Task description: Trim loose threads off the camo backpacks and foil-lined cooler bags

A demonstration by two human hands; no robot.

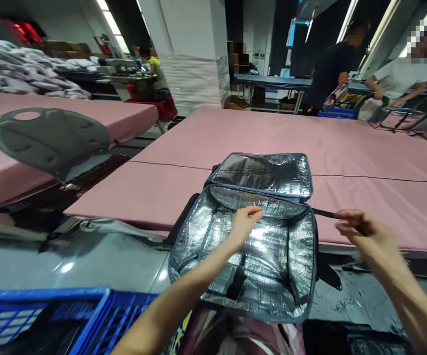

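A cooler bag [261, 241] with a shiny silver foil lining lies wide open at the table's near edge, above my lap. Its foil-lined lid [263, 175] is folded back onto the pink cloth. My left hand [247, 222] is over the bag's interior with its fingers curled closed; whatever they may hold is hidden. To the right of the bag, my right hand [368, 230] pinches the end of a thin black strap [324, 213], which stretches taut from the bag's upper right corner.
Pink cloth covers the long table [364, 148]. A blue plastic crate [98, 315] stands low at the left. Beyond a gap is another pink table with a grey chair back [50, 140] before it. Two people work at the far right, another near the sewing machines.
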